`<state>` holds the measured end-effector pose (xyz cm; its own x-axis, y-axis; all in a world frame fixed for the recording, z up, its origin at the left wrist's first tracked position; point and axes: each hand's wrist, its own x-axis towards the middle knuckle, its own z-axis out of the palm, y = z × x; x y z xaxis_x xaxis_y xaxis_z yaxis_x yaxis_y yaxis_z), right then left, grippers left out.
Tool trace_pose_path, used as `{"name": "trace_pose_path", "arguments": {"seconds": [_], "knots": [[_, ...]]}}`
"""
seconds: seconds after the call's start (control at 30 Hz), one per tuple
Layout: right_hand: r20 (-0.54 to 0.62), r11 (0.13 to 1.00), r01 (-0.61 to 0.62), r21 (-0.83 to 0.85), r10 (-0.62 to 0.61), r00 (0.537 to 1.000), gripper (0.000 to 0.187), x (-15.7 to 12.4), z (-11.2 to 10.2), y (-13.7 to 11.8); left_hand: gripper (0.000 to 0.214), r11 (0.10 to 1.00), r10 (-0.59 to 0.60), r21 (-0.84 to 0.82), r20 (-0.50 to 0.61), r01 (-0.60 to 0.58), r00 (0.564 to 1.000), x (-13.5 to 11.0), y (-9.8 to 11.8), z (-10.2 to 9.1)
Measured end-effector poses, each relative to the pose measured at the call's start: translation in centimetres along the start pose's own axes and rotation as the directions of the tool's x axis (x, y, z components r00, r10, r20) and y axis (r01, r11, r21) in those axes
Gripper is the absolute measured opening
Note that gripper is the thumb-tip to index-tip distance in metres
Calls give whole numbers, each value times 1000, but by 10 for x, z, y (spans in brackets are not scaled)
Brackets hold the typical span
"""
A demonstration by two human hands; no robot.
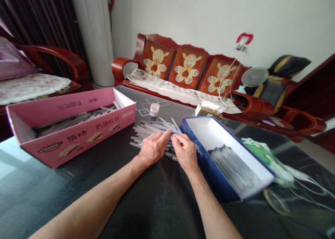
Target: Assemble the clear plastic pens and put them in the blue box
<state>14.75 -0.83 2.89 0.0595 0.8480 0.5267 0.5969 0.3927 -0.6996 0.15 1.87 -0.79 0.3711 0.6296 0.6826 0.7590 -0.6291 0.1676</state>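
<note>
My left hand (pixel 155 149) and my right hand (pixel 185 152) meet fingertip to fingertip over the dark table (pixel 154 204). Both are closed in a pinch; whatever sits between the fingers is too small to make out. Beneath and behind them spreads a loose pile of whitish, translucent narrow strips (pixel 148 129), partly hidden by my hands. A blue box (pixel 206 171) with a white inside stands just right of my right hand. In it, many thin clear pieces with dark ends (pixel 232 167) lie side by side. To the left, a long pink box (pixel 102 127) holds more strips (pixel 78 118).
Beyond the pile stands a small white jar (pixel 154 109). A gold-and-white carton (pixel 208 110) sits behind the blue box. At right lie a green-and-white plastic bag (pixel 269 158), white cords and a roll of clear tape (pixel 276 201). A wooden sofa (pixel 125 66) stands behind the table.
</note>
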Motion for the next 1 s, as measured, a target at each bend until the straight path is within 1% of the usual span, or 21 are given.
{"name": "trace_pose_path", "arguments": {"seconds": [0.1,0.17,0.27,0.37,0.5,0.63,0.7,0.73,0.77,0.8,0.83,0.87,0.9,0.93,0.97,1.0], "knots": [[166,997,35,-66,-23,986,28,3,-11,6,40,1000,-17,15,29,17,999,-1,0,1],[226,990,12,-144,21,974,30,4,-20,14,39,999,-33,21,47,32,998,-1,0,2],[250,951,-4,-308,85,965,27,1,-28,30,39,998,-57,24,68,55,996,-1,-1,2],[248,915,19,-403,89,965,23,-4,-28,40,38,998,-66,15,89,65,994,-1,0,3],[232,899,54,-435,54,971,24,-8,-19,41,39,998,-56,-7,110,57,992,-1,0,4],[224,913,71,-402,23,974,20,-9,-14,42,38,999,-50,-15,112,52,992,-2,0,4],[182,936,47,-349,18,983,18,-8,-13,41,38,998,-49,-22,110,52,993,-2,0,5],[143,952,16,-305,29,989,17,-7,-14,40,38,998,-47,-30,107,50,993,-3,0,5],[99,970,-37,-240,62,993,17,-6,-14,39,37,998,-42,-40,102,46,994,-3,0,5],[67,982,-114,-149,126,990,18,-4,-15,37,37,998,-34,-53,96,40,995,-3,1,5],[58,977,-212,-30,213,975,20,-3,-16,34,37,997,-26,-69,87,32,996,-3,1,5],[77,942,-318,110,311,947,23,-2,-17,31,37,996,-17,-86,75,24,997,-3,1,5],[123,872,-418,255,399,909,26,-1,-17,29,36,994,-9,-105,60,16,998,-3,2,5],[183,777,-497,386,463,867,29,0,-17,26,36,992,-2,-125,43,7,999,-3,2,5],[239,675,-550,492,502,831,31,0,-17,24,35,989,5,-146,26,-1,1000,-3,2,5],[281,585,-579,568,523,805,33,0,-16,23,33,986,12,-169,9,-11,1000,-3,3,5]]}}
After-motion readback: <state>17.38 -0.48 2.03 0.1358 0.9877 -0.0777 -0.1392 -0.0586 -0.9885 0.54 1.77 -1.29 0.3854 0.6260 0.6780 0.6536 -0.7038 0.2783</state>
